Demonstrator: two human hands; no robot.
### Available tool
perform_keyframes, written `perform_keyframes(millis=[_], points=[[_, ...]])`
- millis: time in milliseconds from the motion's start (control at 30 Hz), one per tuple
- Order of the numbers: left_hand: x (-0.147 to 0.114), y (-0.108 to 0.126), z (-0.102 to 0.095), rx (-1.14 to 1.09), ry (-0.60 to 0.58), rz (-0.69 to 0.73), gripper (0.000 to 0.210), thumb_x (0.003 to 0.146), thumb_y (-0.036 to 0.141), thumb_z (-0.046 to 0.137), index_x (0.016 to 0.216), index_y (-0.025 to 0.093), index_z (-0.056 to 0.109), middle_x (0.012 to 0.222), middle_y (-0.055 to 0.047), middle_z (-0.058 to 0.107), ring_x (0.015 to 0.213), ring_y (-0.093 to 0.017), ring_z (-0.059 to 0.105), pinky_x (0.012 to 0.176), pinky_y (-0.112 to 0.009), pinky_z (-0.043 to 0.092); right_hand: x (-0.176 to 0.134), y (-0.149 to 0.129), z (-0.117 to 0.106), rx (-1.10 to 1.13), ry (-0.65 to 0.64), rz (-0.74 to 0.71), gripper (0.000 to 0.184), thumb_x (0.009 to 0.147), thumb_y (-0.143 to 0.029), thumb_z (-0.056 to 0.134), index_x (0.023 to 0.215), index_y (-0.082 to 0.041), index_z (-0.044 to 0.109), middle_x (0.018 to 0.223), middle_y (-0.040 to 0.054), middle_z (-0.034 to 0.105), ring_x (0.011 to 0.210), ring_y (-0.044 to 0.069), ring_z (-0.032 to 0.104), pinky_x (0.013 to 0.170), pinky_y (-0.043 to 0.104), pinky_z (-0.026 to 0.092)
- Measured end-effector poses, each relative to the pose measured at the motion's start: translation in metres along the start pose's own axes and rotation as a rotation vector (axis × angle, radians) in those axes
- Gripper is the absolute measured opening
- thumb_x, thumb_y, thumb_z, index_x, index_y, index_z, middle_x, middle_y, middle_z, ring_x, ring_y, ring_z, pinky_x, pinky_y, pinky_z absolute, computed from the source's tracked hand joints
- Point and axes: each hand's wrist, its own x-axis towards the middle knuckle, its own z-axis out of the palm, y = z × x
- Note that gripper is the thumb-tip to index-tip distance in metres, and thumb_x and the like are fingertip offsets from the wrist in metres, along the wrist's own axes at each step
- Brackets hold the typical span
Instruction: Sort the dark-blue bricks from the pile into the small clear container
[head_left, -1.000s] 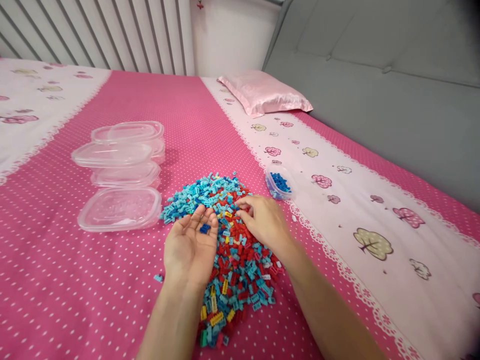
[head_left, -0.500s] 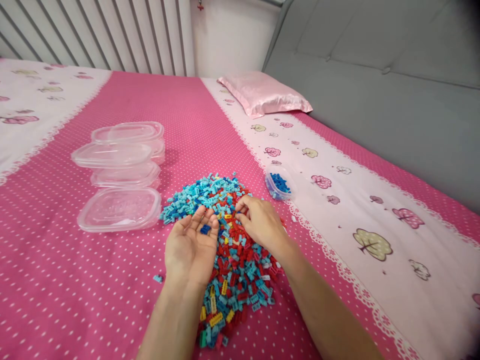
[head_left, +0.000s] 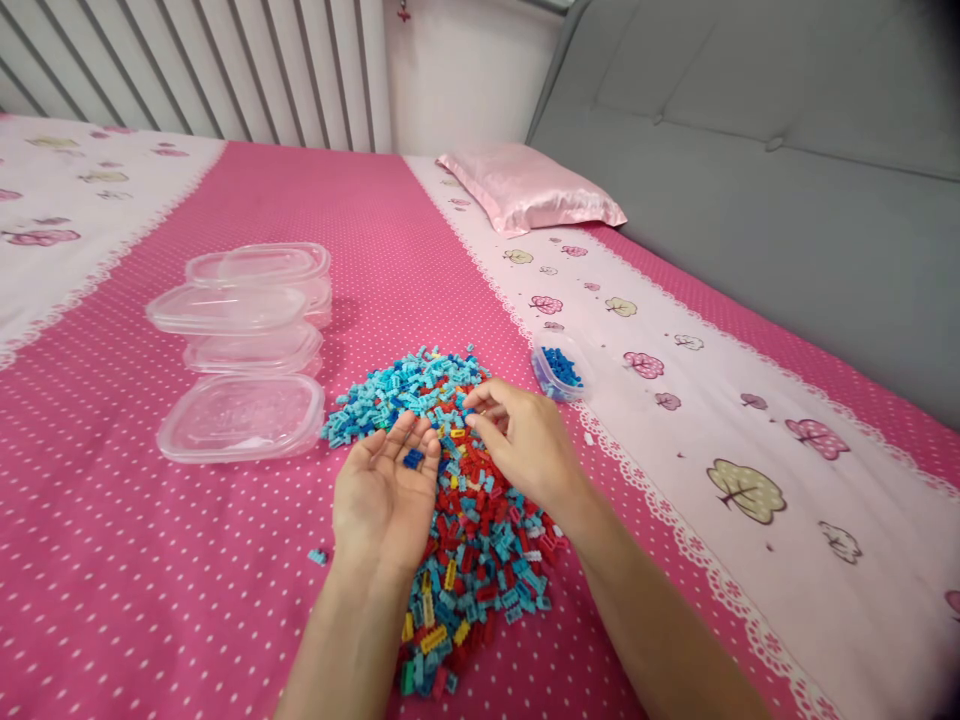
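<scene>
A heap of small toy building bricks (head_left: 487,540), light blue, red, yellow and dark blue, lies on the bedspread under both hands. My left hand (head_left: 386,500) is palm up and cupped at the heap's left side, with dark blue bricks (head_left: 412,458) resting near its fingers. Over the upper right of the heap, my right hand (head_left: 525,435) reaches in with thumb and forefinger apart; I see nothing between them. A clear tub (head_left: 559,385) holding dark blue bricks stands beyond the right hand.
Several clear plastic containers with lids (head_left: 240,420) stand in a row on the left. One loose light blue brick (head_left: 317,556) lies left of my left wrist. A pink pillow (head_left: 532,190) rests at the back by the grey headboard (head_left: 750,150).
My right hand has shifted slightly up and left over the heap, and its thumb and forefinger have parted. The left hand stays cupped around the dark blue bricks.
</scene>
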Motion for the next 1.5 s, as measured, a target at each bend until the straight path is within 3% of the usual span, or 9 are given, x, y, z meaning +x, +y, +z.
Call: perform_keyframes(millis=[333, 500, 600, 733, 933, 1200, 1500], points=[[0.002, -0.002, -0.001, 0.006, -0.040, -0.023, 0.022, 0.081, 0.014, 0.034, 0.085, 0.006, 0.054, 0.086, -0.012, 0.054, 0.078, -0.015, 0.056, 0.062, -0.023, 0.054, -0.009, -0.027, -0.007, 0.295, 0.042, -0.106, 0.016, 0.077, -0.009, 0.053, 0.088, -0.019, 0.061, 0.088, 0.0006, 0.066, 0.076, 0.011, 0.064, 0.072, 0.024, 0.053], [0.001, -0.002, -0.001, 0.000, -0.050, -0.018, 0.019, 0.081, 0.013, 0.034, 0.080, 0.009, 0.053, 0.085, -0.009, 0.054, 0.073, -0.014, 0.054, 0.061, -0.024, 0.053, -0.011, -0.030, -0.004, 0.332, -0.033, -0.149, 0.025, 0.081, -0.008, 0.048, 0.094, -0.022, 0.063, 0.093, -0.0010, 0.067, 0.083, 0.011, 0.064, 0.078, 0.026, 0.052], [0.000, -0.001, 0.000, 0.006, -0.044, -0.021, 0.020, 0.081, 0.012, 0.034, 0.081, 0.008, 0.053, 0.087, -0.010, 0.054, 0.074, -0.014, 0.054, 0.060, -0.024, 0.053, -0.010, -0.024, -0.004, 0.276, 0.023, -0.125, 0.026, 0.082, -0.009, 0.047, 0.097, -0.023, 0.063, 0.097, -0.0010, 0.067, 0.085, 0.012, 0.064, 0.080, 0.027, 0.051], [0.000, 0.001, -0.001, 0.014, -0.007, -0.020, 0.019, 0.079, 0.013, 0.035, 0.082, 0.008, 0.053, 0.082, -0.009, 0.052, 0.067, -0.012, 0.051, 0.053, -0.020, 0.049, -0.004, -0.011, -0.004, 0.043, 0.093, -0.029, 0.025, 0.081, -0.009, 0.048, 0.095, -0.022, 0.065, 0.095, 0.0012, 0.068, 0.085, 0.015, 0.063, 0.079, 0.031, 0.050], [0.003, 0.002, -0.006, 0.021, -0.011, -0.012, 0.014, 0.077, 0.015, 0.037, 0.077, 0.011, 0.051, 0.075, -0.007, 0.050, 0.063, -0.011, 0.048, 0.049, -0.020, 0.045, 0.001, 0.003, 0.007, -0.190, -0.054, 0.056, 0.025, 0.079, -0.010, 0.051, 0.095, -0.022, 0.067, 0.097, 0.0034, 0.065, 0.088, 0.017, 0.060, 0.083, 0.032, 0.046], [0.003, 0.001, -0.005, 0.025, -0.008, -0.028, 0.014, 0.077, 0.015, 0.037, 0.075, 0.012, 0.050, 0.073, -0.006, 0.049, 0.062, -0.012, 0.047, 0.049, -0.020, 0.044, 0.001, 0.009, 0.015, -0.258, -0.170, 0.077, 0.024, 0.083, -0.016, 0.051, 0.102, -0.022, 0.064, 0.098, 0.0052, 0.061, 0.091, 0.017, 0.057, 0.083, 0.030, 0.042], [0.002, 0.001, -0.004, 0.029, 0.001, -0.027, 0.013, 0.077, 0.014, 0.037, 0.073, 0.013, 0.049, 0.072, -0.006, 0.050, 0.060, -0.011, 0.046, 0.049, -0.020, 0.044, 0.001, 0.015, 0.013, -0.250, -0.127, 0.083, 0.018, 0.080, -0.015, 0.055, 0.095, -0.022, 0.062, 0.092, 0.0038, 0.060, 0.085, 0.016, 0.056, 0.078, 0.029, 0.041]])
